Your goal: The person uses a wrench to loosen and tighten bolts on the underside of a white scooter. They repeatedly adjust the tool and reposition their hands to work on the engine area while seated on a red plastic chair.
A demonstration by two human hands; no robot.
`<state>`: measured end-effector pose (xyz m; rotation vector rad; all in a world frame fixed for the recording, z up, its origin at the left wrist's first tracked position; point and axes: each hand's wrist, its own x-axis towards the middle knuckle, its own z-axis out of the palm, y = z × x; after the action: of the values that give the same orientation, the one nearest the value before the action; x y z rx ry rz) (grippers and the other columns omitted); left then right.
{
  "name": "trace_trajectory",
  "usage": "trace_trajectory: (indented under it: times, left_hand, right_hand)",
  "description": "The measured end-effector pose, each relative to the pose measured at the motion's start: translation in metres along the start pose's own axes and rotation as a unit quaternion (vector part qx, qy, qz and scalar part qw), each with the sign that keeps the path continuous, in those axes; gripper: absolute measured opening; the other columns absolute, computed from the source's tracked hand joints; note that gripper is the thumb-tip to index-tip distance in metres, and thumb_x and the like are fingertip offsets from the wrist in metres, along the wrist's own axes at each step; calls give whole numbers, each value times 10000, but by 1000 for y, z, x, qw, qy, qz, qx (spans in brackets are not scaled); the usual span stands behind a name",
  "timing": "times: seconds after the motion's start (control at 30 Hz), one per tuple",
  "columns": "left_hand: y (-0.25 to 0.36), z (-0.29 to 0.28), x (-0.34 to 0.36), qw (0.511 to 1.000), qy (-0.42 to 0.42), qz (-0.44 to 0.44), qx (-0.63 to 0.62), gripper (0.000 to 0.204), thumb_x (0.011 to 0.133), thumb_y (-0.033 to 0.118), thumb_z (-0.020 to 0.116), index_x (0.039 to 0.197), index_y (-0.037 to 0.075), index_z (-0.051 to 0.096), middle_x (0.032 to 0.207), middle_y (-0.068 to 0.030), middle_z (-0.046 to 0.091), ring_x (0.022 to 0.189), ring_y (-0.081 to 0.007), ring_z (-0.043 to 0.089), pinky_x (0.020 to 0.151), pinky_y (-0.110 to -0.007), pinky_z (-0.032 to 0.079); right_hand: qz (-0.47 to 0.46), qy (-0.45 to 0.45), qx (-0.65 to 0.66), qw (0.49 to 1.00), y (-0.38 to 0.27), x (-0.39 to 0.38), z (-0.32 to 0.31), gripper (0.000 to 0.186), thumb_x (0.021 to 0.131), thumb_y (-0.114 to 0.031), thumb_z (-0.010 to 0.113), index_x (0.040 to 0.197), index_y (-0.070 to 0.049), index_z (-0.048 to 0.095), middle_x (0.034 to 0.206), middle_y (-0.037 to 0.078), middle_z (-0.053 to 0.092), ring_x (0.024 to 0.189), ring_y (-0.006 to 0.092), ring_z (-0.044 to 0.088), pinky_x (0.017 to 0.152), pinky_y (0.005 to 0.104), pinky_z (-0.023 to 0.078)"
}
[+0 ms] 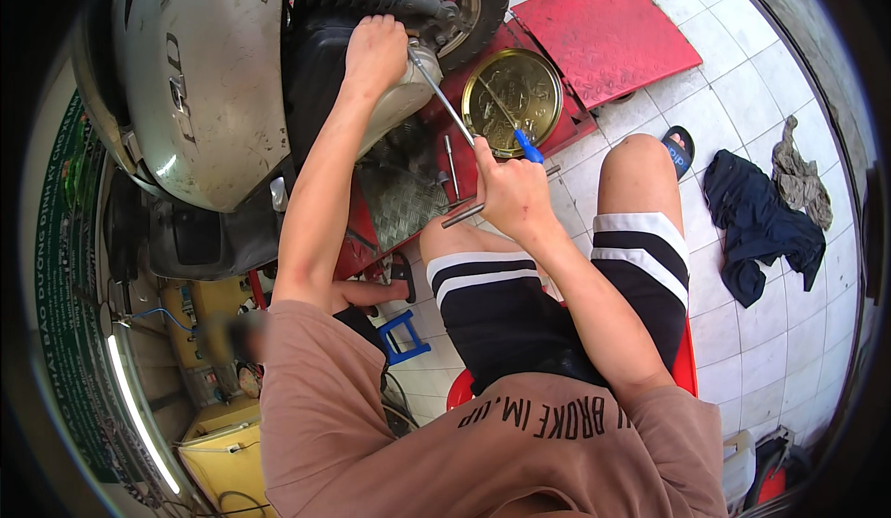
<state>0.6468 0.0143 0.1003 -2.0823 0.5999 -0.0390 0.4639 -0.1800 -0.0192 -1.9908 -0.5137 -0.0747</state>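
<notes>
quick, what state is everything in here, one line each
T-handle wrench: held, long shaft slanting up to the scooter's engine
right hand: closed around the wrench near its crossbar
left hand: at the engine, fingertips hidden
rear wheel: mounted
metal tray: uncovered
blue-handled tool: lying across the tray
dark cloth: crumpled on the floor
tube light: lit
</notes>
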Motion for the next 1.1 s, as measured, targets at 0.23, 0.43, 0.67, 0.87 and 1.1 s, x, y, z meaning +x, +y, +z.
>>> trace_trajectory:
  times: [0.23, 0.43, 0.67, 0.87, 1.1]
  left_hand:
    - [2, -2, 2, 1000, 6, -14, -19, 165, 730, 87, 581, 870, 23, 641, 891, -124, 637, 897, -262, 628, 841, -352, 473]
    - [2, 1, -2, 1000, 17, -11, -20, 152, 735, 83, 579, 861, 24, 641, 883, -123, 638, 882, -264, 630, 839, -351, 470]
    - [3, 1, -1, 999, 9, -36, -28, 146, 758, 94, 581, 872, 27, 643, 911, -128, 649, 892, -265, 632, 835, -359, 475]
    - [58, -20, -47, 813, 300, -57, -496, 150, 871, 103, 561, 982, 29, 630, 939, -145, 639, 885, -306, 632, 784, -364, 499]
    - [275, -38, -121, 67, 252, -324, -909, 471, 935, 422, 434, 1136, 0, 491, 1026, -143, 577, 977, -247, 549, 982, -428, 416]
  right_hand:
    - [24, 30, 9, 999, -7, -1, 1, 460, 786, -146, 592, 1204, 47, 577, 523, 133, 581, 468, 299, 597, 437, 412, 425]
    - [30, 70, -9, 997, -13, -5, 10, 459, 765, -146, 608, 1188, 33, 594, 498, 106, 564, 443, 286, 581, 433, 400, 424]
    - [-3, 148, 6, 989, -15, -9, 35, 373, 772, -97, 612, 1126, 18, 623, 440, 106, 486, 380, 293, 518, 407, 401, 390]
    - [12, 125, -19, 992, -9, -5, 32, 402, 774, -113, 616, 1151, 28, 608, 443, 111, 493, 384, 294, 528, 413, 395, 407]
    - [4, 102, -29, 994, -15, -9, 31, 521, 786, -245, 653, 1217, 30, 553, 429, 69, 479, 397, 273, 541, 441, 377, 407]
